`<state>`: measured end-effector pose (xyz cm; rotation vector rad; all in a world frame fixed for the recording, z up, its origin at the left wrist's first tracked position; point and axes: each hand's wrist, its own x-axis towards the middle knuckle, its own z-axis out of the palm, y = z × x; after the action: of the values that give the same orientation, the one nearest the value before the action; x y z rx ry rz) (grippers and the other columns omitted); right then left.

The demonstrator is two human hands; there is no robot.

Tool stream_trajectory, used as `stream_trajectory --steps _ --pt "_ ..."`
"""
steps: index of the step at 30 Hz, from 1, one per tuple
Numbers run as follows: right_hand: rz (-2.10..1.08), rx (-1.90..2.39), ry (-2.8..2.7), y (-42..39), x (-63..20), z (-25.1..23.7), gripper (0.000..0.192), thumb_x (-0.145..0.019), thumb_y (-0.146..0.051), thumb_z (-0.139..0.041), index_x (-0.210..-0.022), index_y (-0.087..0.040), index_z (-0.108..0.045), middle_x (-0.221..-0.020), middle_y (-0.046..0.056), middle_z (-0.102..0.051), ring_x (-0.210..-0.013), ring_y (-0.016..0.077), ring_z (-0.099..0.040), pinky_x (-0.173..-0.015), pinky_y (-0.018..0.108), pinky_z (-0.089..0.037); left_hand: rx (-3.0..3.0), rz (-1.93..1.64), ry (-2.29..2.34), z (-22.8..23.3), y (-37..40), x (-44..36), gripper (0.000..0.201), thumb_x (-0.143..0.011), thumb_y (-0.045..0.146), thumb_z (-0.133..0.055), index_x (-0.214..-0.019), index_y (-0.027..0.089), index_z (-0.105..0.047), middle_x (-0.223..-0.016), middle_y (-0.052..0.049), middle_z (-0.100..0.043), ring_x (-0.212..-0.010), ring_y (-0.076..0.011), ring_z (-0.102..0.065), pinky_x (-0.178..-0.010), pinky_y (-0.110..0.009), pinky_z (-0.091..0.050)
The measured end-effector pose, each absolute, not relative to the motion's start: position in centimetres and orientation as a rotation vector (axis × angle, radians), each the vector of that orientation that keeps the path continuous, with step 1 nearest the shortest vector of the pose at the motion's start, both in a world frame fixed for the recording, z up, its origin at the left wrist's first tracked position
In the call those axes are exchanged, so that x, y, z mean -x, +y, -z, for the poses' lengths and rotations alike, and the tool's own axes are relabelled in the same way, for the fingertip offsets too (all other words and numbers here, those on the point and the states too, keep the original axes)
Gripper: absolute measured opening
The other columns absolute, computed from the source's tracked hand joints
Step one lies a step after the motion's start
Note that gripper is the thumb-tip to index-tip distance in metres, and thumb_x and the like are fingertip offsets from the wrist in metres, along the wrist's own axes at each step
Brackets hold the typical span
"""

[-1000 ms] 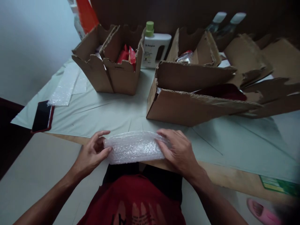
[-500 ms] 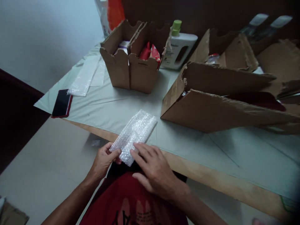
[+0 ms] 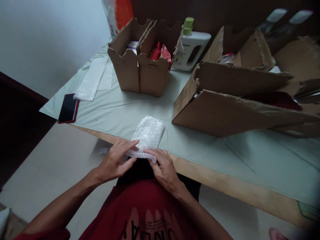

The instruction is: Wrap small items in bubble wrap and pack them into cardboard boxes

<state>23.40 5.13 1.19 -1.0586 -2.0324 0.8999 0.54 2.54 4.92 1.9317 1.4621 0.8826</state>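
Observation:
A folded piece of clear bubble wrap [image 3: 150, 131] lies over the table's front edge, its near end bent up into a narrow fold. My left hand [image 3: 116, 160] is at the left end of that fold, forefinger above and thumb below, loosely closed on it. At the near right corner, my right hand [image 3: 163, 168] pinches the fold between thumb and fingers. The wrap's far end rests flat on the pale green tablecloth [image 3: 117, 116]. Whether anything is inside the wrap I cannot tell.
A phone [image 3: 68, 108] in a red case lies at the left edge beside more bubble wrap sheets [image 3: 91, 80]. Cut cardboard boxes [image 3: 152, 78] stand at the back, near a white bottle [image 3: 192, 50] with a green cap. A long cardboard box [image 3: 225, 115] occupies the right side.
My left hand has shifted its grip along the near end. My right hand has gone from lying flat over the wrap to pinching its right corner. The near end is now folded up.

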Motion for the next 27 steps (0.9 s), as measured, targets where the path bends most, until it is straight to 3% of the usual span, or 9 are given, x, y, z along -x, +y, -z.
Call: stream_trajectory --steps 2,4,7,12,17,20,23,25,27 --pt "-0.872 1.156 -1.956 4.8 -23.6 -1.6 0.03 -0.099 -0.019 -0.052 -0.126 -0.024 -0.067 -0.114 0.007 -0.078 -0.099 0.0216 -0.073 -0.087 0.037 -0.057 -1.864 -0.794 1.541 -4.5 4.5 -1.1 0.042 -0.091 0.027 -0.06 -0.133 0.022 -0.065 -0.098 -0.007 -0.076 -0.084 -0.0212 -0.069 -0.082 -0.036 -0.056" --pt "-0.655 1.203 -1.902 4.2 -24.1 -2.1 0.037 -0.099 -0.018 -0.054 -0.135 -0.024 -0.06 -0.122 0.01 -0.074 -0.108 0.0239 -0.071 -0.09 0.04 -0.056 -1.762 -0.709 1.625 -3.9 5.8 -1.6 0.045 -0.091 0.029 -0.059 -0.135 0.021 -0.064 -0.079 -0.001 -0.071 -0.063 -0.0167 -0.06 -0.065 -0.029 -0.051" --pt "-0.31 1.071 -2.02 3.5 -24.5 -2.9 0.044 -0.095 -0.012 -0.058 -0.137 -0.024 -0.057 -0.123 0.012 -0.073 -0.116 0.0267 -0.067 -0.096 0.044 -0.051 -1.761 -0.628 1.66 -3.3 6.7 -2.0 0.05 -0.088 0.029 -0.06 -0.137 0.021 -0.062 -0.069 0.004 -0.063 -0.053 -0.0132 -0.05 -0.06 -0.026 -0.044" --pt "-0.213 1.087 -2.432 4.7 -23.6 -2.9 0.036 -0.096 -0.022 -0.063 -0.131 -0.016 -0.061 -0.132 0.015 -0.07 -0.123 0.0315 -0.06 -0.097 0.046 -0.045 -1.95 -0.479 1.703 -3.3 7.6 -2.5 0.052 -0.088 0.026 -0.061 -0.14 0.021 -0.06 -0.073 0.001 -0.066 -0.06 -0.0162 -0.056 -0.067 -0.028 -0.046" --pt "-0.171 1.241 -2.477 5.9 -23.0 -2.0 0.033 -0.095 -0.021 -0.063 -0.128 -0.016 -0.062 -0.123 0.012 -0.072 -0.111 0.0309 -0.059 -0.091 0.046 -0.041 -1.968 -0.545 1.729 -3.3 7.9 -2.0 0.051 -0.09 0.033 -0.065 -0.138 0.02 -0.06 -0.079 -0.002 -0.069 -0.071 -0.0203 -0.064 -0.074 -0.032 -0.052" --pt "-0.228 1.236 -2.437 5.8 -23.1 -1.8 0.027 -0.098 -0.017 -0.058 -0.124 -0.019 -0.064 -0.119 0.01 -0.074 -0.107 0.0284 -0.06 -0.09 0.044 -0.041 -2.128 -0.787 1.661 -3.3 6.9 -1.2 0.051 -0.09 0.037 -0.067 -0.137 0.019 -0.06 -0.114 -0.013 -0.071 -0.104 -0.0286 -0.067 -0.094 -0.043 -0.053" --pt "-0.341 1.219 -2.361 6.2 -23.4 -1.9 0.023 -0.099 -0.016 -0.055 -0.118 -0.02 -0.067 -0.116 0.008 -0.075 -0.103 0.0261 -0.061 -0.088 0.042 -0.042 -2.374 -0.842 1.41 -3.1 6.0 -0.5 0.051 -0.088 0.026 -0.067 -0.138 0.021 -0.06 -0.141 -0.016 -0.062 -0.137 -0.035 -0.052 -0.113 -0.053 -0.042" --pt "-0.478 1.228 -2.333 6.9 -23.8 -2.2 0.021 -0.1 -0.017 -0.054 -0.113 -0.021 -0.069 -0.111 0.007 -0.076 -0.099 0.0246 -0.063 -0.086 0.041 -0.044 -2.39 -0.798 1.29 -3.0 6.1 -0.3 0.046 -0.089 0.016 -0.06 -0.134 0.021 -0.063 -0.133 -0.014 -0.068 -0.132 -0.0325 -0.057 -0.111 -0.054 -0.042" --pt "-0.635 1.227 -2.324 7.7 -24.1 -2.7 0.02 -0.101 -0.02 -0.053 -0.112 -0.023 -0.07 -0.106 0.005 -0.078 -0.096 0.0231 -0.065 -0.085 0.04 -0.045 -2.275 -0.763 1.298 -2.9 6.8 -0.3 0.04 -0.09 0.014 -0.055 -0.128 0.021 -0.067 -0.114 -0.011 -0.075 -0.11 -0.0275 -0.066 -0.102 -0.05 -0.047"
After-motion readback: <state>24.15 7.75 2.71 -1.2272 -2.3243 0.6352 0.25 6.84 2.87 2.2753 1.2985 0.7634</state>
